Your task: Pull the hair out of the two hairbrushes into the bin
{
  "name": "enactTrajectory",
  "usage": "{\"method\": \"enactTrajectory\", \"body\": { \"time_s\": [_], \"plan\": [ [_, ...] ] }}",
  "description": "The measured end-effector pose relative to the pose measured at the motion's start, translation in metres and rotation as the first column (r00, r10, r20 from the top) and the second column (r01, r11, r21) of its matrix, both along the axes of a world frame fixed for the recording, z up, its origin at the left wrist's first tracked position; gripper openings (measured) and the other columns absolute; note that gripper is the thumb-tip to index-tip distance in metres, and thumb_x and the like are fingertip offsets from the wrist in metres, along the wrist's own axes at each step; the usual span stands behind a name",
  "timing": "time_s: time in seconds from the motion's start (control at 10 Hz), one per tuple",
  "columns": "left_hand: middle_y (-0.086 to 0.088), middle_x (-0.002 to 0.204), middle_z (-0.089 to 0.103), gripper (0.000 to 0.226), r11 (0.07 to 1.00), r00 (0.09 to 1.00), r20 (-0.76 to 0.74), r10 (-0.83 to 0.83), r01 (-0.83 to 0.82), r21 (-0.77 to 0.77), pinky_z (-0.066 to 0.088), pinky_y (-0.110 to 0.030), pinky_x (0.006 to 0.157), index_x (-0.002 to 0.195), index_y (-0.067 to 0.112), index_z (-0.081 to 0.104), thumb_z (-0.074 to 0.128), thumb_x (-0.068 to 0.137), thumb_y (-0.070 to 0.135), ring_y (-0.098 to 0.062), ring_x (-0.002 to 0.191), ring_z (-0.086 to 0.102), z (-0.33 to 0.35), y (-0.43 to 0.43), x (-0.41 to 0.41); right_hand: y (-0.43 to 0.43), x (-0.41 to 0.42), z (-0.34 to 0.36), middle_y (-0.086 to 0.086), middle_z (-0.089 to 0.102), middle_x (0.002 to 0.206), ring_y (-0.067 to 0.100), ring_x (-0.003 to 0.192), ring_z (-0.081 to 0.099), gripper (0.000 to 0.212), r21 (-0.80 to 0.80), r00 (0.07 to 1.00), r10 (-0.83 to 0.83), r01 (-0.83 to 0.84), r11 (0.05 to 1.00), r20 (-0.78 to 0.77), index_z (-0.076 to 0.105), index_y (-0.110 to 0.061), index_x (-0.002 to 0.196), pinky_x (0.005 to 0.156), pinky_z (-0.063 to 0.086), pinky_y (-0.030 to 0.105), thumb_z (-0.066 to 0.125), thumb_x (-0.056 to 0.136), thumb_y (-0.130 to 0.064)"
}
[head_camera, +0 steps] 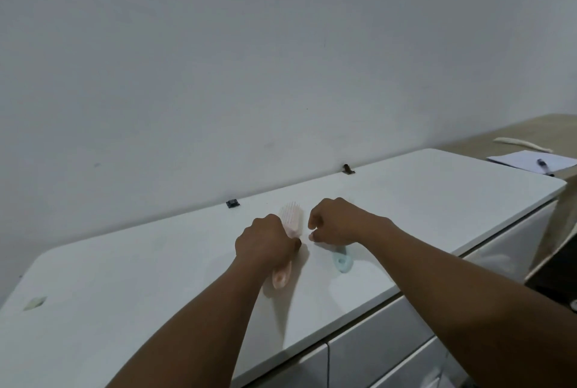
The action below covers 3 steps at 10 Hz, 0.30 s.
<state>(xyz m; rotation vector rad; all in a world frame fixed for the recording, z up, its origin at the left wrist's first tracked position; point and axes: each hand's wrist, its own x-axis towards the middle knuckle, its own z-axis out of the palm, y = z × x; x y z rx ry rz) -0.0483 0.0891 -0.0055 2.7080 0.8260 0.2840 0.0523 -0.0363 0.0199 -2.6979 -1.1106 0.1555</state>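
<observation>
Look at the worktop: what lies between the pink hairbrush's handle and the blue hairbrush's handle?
Only bare white worktop lies between the pink hairbrush and the blue hairbrush, seen in the head view.

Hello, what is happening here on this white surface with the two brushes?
A person works at a white countertop with bare hands. The left hand is closed around the middle of a pink hairbrush, whose bristled head sticks out beyond the knuckles. The right hand is curled over a light blue hairbrush, of which only the handle end shows. Whether it grips that brush is unclear. No bin is in view, and any hair in the bristles is too small to see.
</observation>
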Motion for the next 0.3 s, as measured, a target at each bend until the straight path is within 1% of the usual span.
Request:
{"method": "enactTrajectory", "body": {
  "time_s": [0.1,0.2,0.3],
  "plan": [
    [0.002,0.085,0.046,0.033,1.000,1.000,0.001,-0.011,0.011,-0.025,0.042,-0.031,0.072,0.093,0.019,0.047,0.062,0.085,0.047,-0.025,0.085,0.053,0.001,0.000,0.000,0.004,0.000,-0.005,-0.004,0.069,0.120,0.019,0.113,0.063,0.032,-0.032,1.000,0.011,-0.010,0.999,0.015,0.071,-0.025,0.116,0.099,0.053,0.038,0.069,0.087,-0.038],
    [0.001,0.091,0.051,0.034,0.999,0.999,-0.025,-0.020,0.018,-0.048,0.043,-0.030,0.072,0.096,0.019,0.048,0.063,0.084,0.046,-0.024,0.088,0.057,0.006,-0.002,-0.002,0.004,-0.001,-0.005,-0.003,0.068,0.121,0.019,0.114,0.062,0.032,-0.046,1.000,0.011,-0.010,0.999,0.024,0.070,-0.026,0.117,0.099,0.053,0.038,0.069,0.087,-0.038],
    [0.006,0.079,0.054,0.037,0.995,1.000,-0.023,-0.017,0.015,-0.096,0.043,-0.026,0.063,0.087,0.020,0.048,0.067,0.080,0.051,-0.017,0.070,0.061,0.013,-0.003,-0.004,0.002,-0.002,0.004,-0.002,0.067,0.122,0.020,0.115,0.062,0.032,-0.009,1.000,-0.007,0.007,1.000,0.010,0.070,-0.025,0.118,0.100,0.053,0.039,0.070,0.087,-0.037]
  ]
}}
